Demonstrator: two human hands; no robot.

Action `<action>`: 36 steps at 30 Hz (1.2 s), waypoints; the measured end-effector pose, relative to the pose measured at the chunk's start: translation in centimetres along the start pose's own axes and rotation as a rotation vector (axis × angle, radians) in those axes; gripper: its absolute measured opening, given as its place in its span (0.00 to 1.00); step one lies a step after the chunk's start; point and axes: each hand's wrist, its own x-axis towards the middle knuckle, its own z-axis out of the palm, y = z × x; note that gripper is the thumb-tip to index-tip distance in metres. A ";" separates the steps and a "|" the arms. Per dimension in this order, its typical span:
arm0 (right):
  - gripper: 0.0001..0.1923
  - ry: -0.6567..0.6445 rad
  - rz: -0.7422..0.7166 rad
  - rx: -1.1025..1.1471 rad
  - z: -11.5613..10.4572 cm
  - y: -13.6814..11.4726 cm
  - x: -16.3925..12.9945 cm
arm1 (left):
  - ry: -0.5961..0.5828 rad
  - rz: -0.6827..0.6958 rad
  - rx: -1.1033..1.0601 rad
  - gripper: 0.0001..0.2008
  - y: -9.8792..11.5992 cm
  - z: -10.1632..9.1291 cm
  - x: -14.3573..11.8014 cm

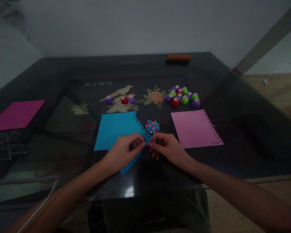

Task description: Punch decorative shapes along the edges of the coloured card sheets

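The left hand (pixel 126 149) and the right hand (pixel 165 147) meet at the near middle of the dark glass-topped bench (pixel 244 129), both pinching the same corner of a bright blue sheet of paper (pixel 116 129) with a row of small punched holes along its right edge; the fingertips of the two hands almost touch each other there, and the near part of the sheet is lifted and folded under the left hand while the rest lies flat on the bench. Just beyond the hands sits a small heap of pink and blue paper bits (pixel 152 127). To the right lies a pale pink sheet of paper (pixel 195 128), flat, with holes along its right and lower edges. Farther back stand a cluster of small green, purple and red craft punches (pixel 182 96) and, to the left of them, a row of three more punches (pixel 120 99). A magenta sheet (pixel 16 114) lies at the far left, with a pair of spectacles (pixel 8 144) near it
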 end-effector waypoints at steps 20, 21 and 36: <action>0.12 -0.013 0.004 -0.105 0.1 -0.6 -0.3 | -0.061 0.048 0.041 0.08 0.0 0.2 -0.2; 0.13 -0.011 0.006 -0.107 0.1 -0.6 -0.3 | -0.066 0.045 0.042 0.08 0.0 0.1 -0.2; 0.08 -0.010 -0.009 -0.086 0.1 -0.5 -0.3 | -0.020 0.158 0.178 0.05 0.0 0.3 -0.3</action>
